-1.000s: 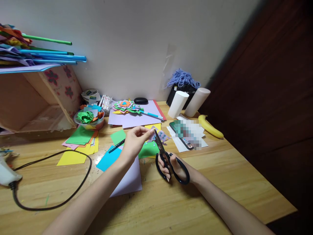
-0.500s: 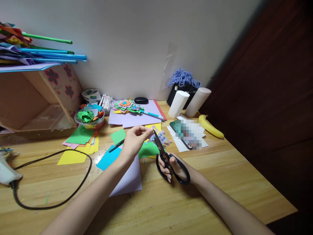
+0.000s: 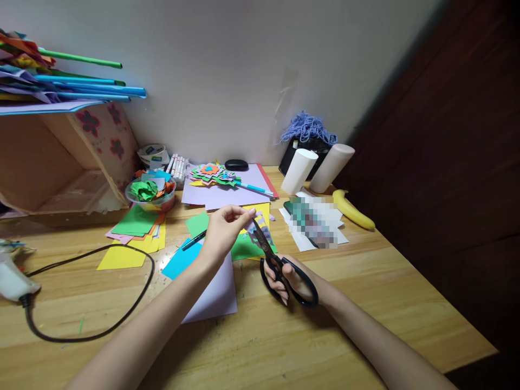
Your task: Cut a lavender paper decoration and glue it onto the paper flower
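My left hand (image 3: 225, 230) pinches a small lilac paper piece (image 3: 260, 223) between thumb and fingers above the wooden desk (image 3: 365, 292). My right hand (image 3: 290, 279) grips black-handled scissors (image 3: 280, 262), whose blades point up and left into that paper piece. Below the hands lie sheets of coloured paper: a lilac sheet (image 3: 215, 295), a blue one (image 3: 179, 260), green (image 3: 247, 248) and yellow.
A glue gun (image 3: 12, 279) with a looping black cable (image 3: 122, 314) lies at the left. Stacked coloured sheets (image 3: 134, 230), a bowl of scraps (image 3: 150, 194), markers, layered paper cut-outs (image 3: 211, 176), two white rolls (image 3: 298, 171), a banana (image 3: 353, 210) and yarn sit toward the wall.
The paper piece has turned slightly in my left hand and the scissors have shifted a little deeper along its edge. The view has drifted slightly.
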### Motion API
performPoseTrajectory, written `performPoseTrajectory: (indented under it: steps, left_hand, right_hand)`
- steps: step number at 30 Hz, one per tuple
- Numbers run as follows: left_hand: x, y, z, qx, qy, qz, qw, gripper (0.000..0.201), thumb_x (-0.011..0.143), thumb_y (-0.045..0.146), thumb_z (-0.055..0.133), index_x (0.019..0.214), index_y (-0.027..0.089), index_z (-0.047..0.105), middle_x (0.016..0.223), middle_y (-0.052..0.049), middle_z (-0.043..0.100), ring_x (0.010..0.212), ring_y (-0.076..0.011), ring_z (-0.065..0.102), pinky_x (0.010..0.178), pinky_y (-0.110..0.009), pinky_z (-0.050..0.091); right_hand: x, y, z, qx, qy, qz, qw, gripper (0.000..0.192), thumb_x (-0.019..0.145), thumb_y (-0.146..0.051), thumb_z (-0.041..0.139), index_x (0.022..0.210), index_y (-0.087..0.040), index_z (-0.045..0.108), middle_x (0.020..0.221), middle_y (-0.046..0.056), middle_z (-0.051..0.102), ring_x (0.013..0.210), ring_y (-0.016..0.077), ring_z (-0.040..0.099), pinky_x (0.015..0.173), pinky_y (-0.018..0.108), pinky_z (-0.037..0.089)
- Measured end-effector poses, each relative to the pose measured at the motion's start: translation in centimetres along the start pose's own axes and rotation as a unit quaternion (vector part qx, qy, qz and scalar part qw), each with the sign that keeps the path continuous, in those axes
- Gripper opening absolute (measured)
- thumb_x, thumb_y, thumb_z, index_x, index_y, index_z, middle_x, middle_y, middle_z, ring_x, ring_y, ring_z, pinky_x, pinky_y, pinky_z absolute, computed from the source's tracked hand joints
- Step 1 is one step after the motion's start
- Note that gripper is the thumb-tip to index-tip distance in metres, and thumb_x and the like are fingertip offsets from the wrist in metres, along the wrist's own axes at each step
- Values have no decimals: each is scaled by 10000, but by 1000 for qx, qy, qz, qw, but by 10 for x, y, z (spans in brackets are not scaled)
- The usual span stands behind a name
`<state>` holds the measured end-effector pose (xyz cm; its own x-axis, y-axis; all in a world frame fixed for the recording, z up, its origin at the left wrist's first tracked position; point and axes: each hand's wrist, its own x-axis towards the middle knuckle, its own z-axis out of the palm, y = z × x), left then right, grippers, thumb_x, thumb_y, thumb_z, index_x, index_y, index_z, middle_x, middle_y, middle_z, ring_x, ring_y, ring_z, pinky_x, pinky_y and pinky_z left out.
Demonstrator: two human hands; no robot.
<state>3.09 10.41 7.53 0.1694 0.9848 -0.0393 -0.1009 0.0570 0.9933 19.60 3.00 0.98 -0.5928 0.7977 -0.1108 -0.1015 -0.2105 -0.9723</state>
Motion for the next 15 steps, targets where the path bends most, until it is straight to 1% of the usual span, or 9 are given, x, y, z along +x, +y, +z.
performPoseTrajectory:
  steps: [3, 6, 9, 12, 15]
  left_hand:
    - [0, 0, 0, 2, 6, -14, 1000, 362, 568, 442, 767, 669, 125, 623, 617, -3, 622, 582, -95, 528, 599, -224, 419]
    - [0, 3, -2, 27, 5, -36, 999, 381, 597, 488, 730, 675, 129, 628, 637, -5, 629, 584, -97, 527, 604, -227, 414]
    - [-1, 9, -6, 88, -38, -60, 994, 382, 625, 504, 700, 640, 127, 639, 641, -18, 640, 566, -96, 513, 601, -230, 405]
    - [-2, 17, -10, 146, -90, -64, 983, 332, 640, 452, 703, 613, 124, 660, 636, -32, 652, 570, -102, 511, 586, -227, 390]
    - [-3, 21, -11, 163, -103, -60, 979, 253, 680, 376, 683, 620, 130, 678, 632, -31, 657, 569, -103, 515, 578, -224, 387]
  right_hand:
    - [0, -1, 1, 3, 7, 3, 1000, 676, 575, -836, 471, 710, -176, 417, 511, -85, 371, 367, 38, 320, 332, 155, 342]
    - [0, -3, 0, 1, 18, 7, 1000, 681, 568, -839, 471, 712, -176, 417, 508, -84, 374, 370, 39, 322, 337, 156, 344]
    - [-1, -5, 0, 2, 28, 4, 1000, 685, 563, -845, 467, 702, -176, 415, 499, -85, 374, 358, 39, 329, 333, 158, 344]
    - [0, -6, -1, 3, 36, 4, 999, 691, 552, -853, 463, 697, -179, 413, 491, -87, 373, 351, 42, 334, 331, 165, 351]
    - [0, -5, -1, 7, 40, 8, 999, 699, 539, -857, 470, 699, -178, 417, 497, -88, 370, 354, 40, 329, 337, 168, 360]
